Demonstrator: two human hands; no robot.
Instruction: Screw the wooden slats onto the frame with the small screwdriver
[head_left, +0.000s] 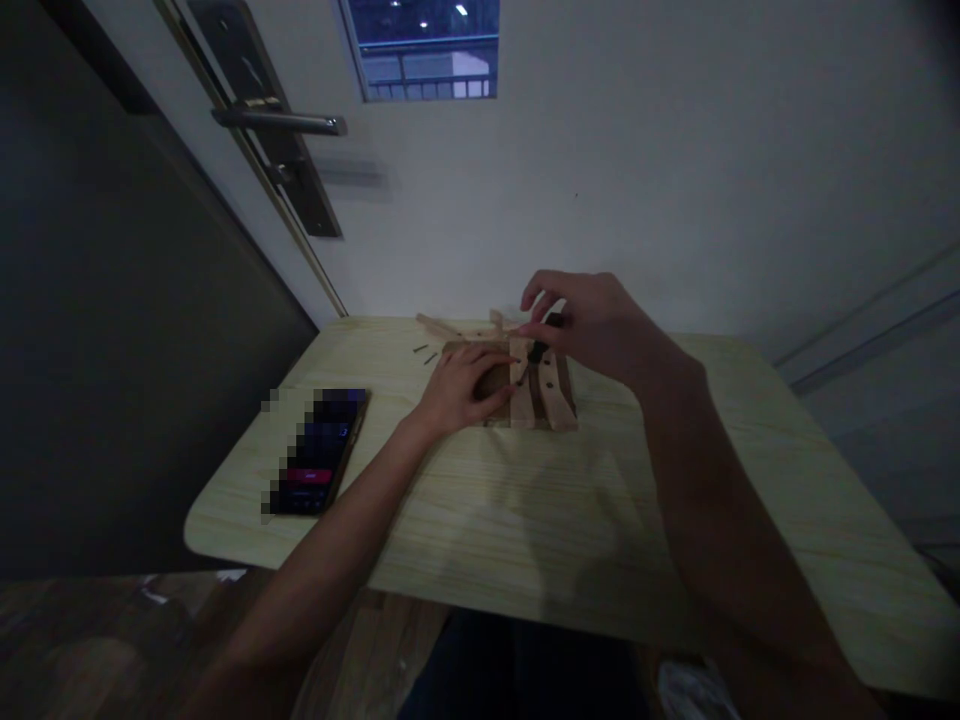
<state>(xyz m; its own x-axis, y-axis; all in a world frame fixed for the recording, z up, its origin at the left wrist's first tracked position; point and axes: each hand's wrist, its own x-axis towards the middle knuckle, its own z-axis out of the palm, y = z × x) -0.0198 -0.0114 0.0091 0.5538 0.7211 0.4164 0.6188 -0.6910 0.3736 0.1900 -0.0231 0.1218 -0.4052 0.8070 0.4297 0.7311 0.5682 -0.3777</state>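
A small wooden slat assembly lies on the pale wood table near its far edge. My left hand rests flat on its left part, fingers stretched over the wood. Above the assembly my right hand pinches a small black tool that stands upright on one slat. Two dark screws lie on the table just left of the wood. More loose wooden strips lie behind the assembly by the wall.
A phone with a lit screen lies on the table's left side. A white wall stands right behind the table. To the left are a door with a metal lever handle and a dark panel. A small window is above.
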